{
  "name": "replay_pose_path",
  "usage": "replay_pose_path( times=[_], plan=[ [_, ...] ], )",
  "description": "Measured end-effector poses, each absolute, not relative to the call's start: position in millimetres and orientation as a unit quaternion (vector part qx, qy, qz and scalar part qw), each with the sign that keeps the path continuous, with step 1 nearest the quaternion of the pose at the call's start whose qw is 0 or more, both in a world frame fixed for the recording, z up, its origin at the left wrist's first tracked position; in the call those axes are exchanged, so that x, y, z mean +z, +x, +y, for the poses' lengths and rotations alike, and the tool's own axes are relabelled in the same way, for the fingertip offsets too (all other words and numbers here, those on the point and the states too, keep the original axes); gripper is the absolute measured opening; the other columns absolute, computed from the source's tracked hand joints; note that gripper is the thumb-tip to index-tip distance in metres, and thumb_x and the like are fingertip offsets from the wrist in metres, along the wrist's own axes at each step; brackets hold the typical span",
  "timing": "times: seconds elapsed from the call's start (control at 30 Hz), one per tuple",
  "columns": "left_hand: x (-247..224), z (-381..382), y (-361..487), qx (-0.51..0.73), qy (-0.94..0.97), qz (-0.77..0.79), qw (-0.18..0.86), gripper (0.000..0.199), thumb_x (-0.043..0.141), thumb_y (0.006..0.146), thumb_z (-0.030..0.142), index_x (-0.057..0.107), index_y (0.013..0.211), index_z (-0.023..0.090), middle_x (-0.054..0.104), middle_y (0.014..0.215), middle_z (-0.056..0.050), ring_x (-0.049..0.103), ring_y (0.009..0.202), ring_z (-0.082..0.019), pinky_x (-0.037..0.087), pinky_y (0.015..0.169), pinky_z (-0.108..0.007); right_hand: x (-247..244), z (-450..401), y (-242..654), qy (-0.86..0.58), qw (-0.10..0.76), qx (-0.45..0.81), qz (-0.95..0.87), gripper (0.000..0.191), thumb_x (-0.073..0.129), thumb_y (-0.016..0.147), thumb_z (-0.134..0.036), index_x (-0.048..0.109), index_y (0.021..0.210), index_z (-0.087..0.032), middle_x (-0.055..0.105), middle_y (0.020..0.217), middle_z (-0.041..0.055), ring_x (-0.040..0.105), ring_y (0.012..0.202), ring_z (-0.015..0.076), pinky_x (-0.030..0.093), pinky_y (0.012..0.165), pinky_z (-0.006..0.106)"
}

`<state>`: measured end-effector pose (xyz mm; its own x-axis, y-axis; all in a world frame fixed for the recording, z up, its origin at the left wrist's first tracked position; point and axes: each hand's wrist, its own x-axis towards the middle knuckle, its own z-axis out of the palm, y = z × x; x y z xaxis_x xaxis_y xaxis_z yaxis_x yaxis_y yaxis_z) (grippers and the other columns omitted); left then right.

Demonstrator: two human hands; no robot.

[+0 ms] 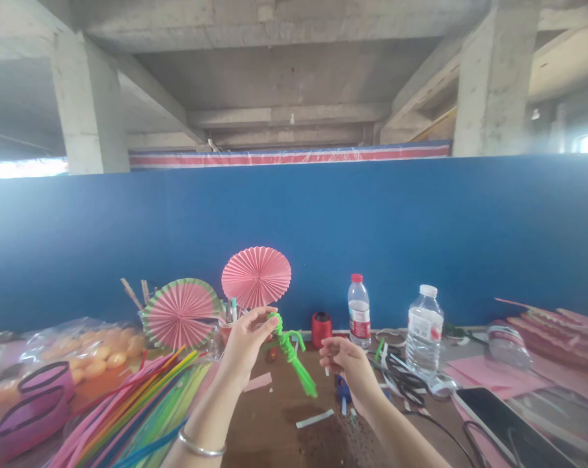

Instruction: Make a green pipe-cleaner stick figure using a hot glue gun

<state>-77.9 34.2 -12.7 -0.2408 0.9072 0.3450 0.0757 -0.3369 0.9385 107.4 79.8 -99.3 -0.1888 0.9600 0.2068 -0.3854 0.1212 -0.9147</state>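
Note:
My left hand point(251, 335) is raised over the table with its fingers pinched on the top of a bright green twisted craft figure point(290, 351). The figure hangs tilted down to the right, with a knotted top, a bent side arm and a bundle of straight ends at the bottom. Its exact material is hard to make out. To the right of it, my right hand point(350, 364) is held with fingers half curled and apart, touching neither the figure nor anything I can see. Below that hand sits a small blue object point(343, 390), partly covered by it.
Coloured strips point(152, 396) lie at the left, beside a bag of orange balls point(96, 351). Pleated paper fans point(256, 276) stand behind. Toward the right are a red spool point(321, 329), two water bottles point(425, 331), cables point(406, 383) and a phone point(511, 429).

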Motion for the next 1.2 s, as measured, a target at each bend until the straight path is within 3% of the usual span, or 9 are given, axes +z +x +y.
replay_pose_path(
  times=[0.2, 0.3, 0.43, 0.6, 0.67, 0.73, 0.8, 0.97, 1.2],
  plan=[
    [-22.7, 37.2, -76.6, 0.522, 0.634, 0.468, 0.326, 0.032, 0.062, 0.067, 0.037, 0.064, 0.091, 0.017, 0.064, 0.076, -0.004, 0.057, 0.064, -0.015, 0.045, 0.061, -0.027, -98.1, 70.8, 101.4, -0.278, 0.485, 0.619, -0.551, 0.032, 0.062, 0.067, -0.037, 0.062, 0.087, -0.012, 0.064, 0.070, 0.0046, 0.057, 0.058, 0.0115, 0.040, 0.052, 0.021],
    [-32.4, 40.4, -70.1, 0.499, 0.648, 0.465, 0.339, 0.033, 0.064, 0.066, 0.037, 0.064, 0.092, 0.016, 0.065, 0.082, -0.006, 0.059, 0.073, -0.018, 0.046, 0.065, -0.028, -95.5, 61.4, 95.2, -0.243, 0.426, 0.629, -0.603, 0.034, 0.062, 0.069, -0.039, 0.062, 0.091, -0.013, 0.063, 0.072, 0.0034, 0.055, 0.056, 0.0094, 0.038, 0.050, 0.019],
    [-37.3, 41.8, -60.4, 0.477, 0.669, 0.453, 0.346, 0.034, 0.066, 0.064, 0.036, 0.065, 0.090, 0.014, 0.067, 0.084, -0.009, 0.060, 0.079, -0.021, 0.046, 0.069, -0.030, -96.2, 58.2, 92.3, -0.247, 0.411, 0.617, -0.624, 0.027, 0.065, 0.066, -0.035, 0.063, 0.080, -0.012, 0.061, 0.065, 0.0013, 0.054, 0.053, 0.0090, 0.039, 0.049, 0.019],
    [-31.6, 41.5, -73.7, 0.611, 0.559, 0.478, 0.291, 0.035, 0.065, 0.065, 0.039, 0.063, 0.094, 0.019, 0.065, 0.094, -0.006, 0.056, 0.090, -0.019, 0.042, 0.074, -0.026, -97.1, 64.1, 92.5, -0.321, 0.457, 0.564, -0.608, 0.023, 0.065, 0.063, -0.033, 0.060, 0.072, -0.012, 0.059, 0.061, -0.0001, 0.048, 0.046, 0.0071, 0.036, 0.044, 0.019],
    [-36.2, 39.9, -85.2, 0.632, 0.519, 0.497, 0.291, 0.028, 0.057, 0.071, 0.042, 0.062, 0.086, 0.018, 0.064, 0.080, -0.003, 0.057, 0.078, -0.015, 0.041, 0.065, -0.022, -98.0, 68.2, 94.9, -0.340, 0.476, 0.556, -0.591, 0.023, 0.063, 0.065, -0.034, 0.058, 0.073, -0.012, 0.059, 0.063, -0.0001, 0.048, 0.047, 0.0065, 0.036, 0.045, 0.018],
    [-48.8, 36.0, -91.9, 0.615, 0.500, 0.509, 0.335, 0.028, 0.055, 0.072, 0.043, 0.061, 0.069, 0.015, 0.059, 0.060, -0.001, 0.054, 0.056, -0.012, 0.038, 0.051, -0.021, -99.9, 72.2, 97.8, -0.355, 0.485, 0.548, -0.582, 0.023, 0.062, 0.066, -0.034, 0.058, 0.073, -0.013, 0.058, 0.063, -0.0003, 0.046, 0.046, 0.0061, 0.035, 0.045, 0.018],
    [-67.4, 29.9, -89.6, 0.571, 0.494, 0.509, 0.413, 0.027, 0.062, 0.067, 0.039, 0.061, 0.063, 0.013, 0.060, 0.056, -0.003, 0.052, 0.048, -0.012, 0.037, 0.046, -0.021, -102.9, 74.7, 99.6, -0.368, 0.487, 0.541, -0.579, 0.022, 0.062, 0.065, -0.033, 0.059, 0.073, -0.013, 0.058, 0.061, -0.0010, 0.044, 0.045, 0.0059, 0.034, 0.045, 0.018],
    [-109.6, 15.8, -60.1, 0.530, 0.454, 0.451, 0.557, 0.026, 0.062, 0.069, 0.037, 0.065, 0.074, 0.012, 0.066, 0.069, -0.008, 0.059, 0.058, -0.014, 0.045, 0.059, -0.026, -114.5, 70.6, 92.4, -0.379, 0.450, 0.538, -0.604, 0.018, 0.062, 0.062, -0.026, 0.065, 0.073, -0.013, 0.058, 0.057, -0.0007, 0.045, 0.046, 0.0076, 0.034, 0.045, 0.019],
    [-133.2, 16.5, -51.9, 0.578, 0.402, 0.381, 0.600, 0.026, 0.069, 0.064, 0.030, 0.065, 0.081, 0.010, 0.066, 0.071, -0.008, 0.058, 0.057, -0.013, 0.045, 0.055, -0.023, -122.4, 60.1, 77.8, -0.422, 0.462, 0.449, -0.638, 0.018, 0.058, 0.065, -0.025, 0.065, 0.077, -0.013, 0.057, 0.057, 0.0005, 0.047, 0.049, 0.0108, 0.034, 0.048, 0.021]
  ],
)
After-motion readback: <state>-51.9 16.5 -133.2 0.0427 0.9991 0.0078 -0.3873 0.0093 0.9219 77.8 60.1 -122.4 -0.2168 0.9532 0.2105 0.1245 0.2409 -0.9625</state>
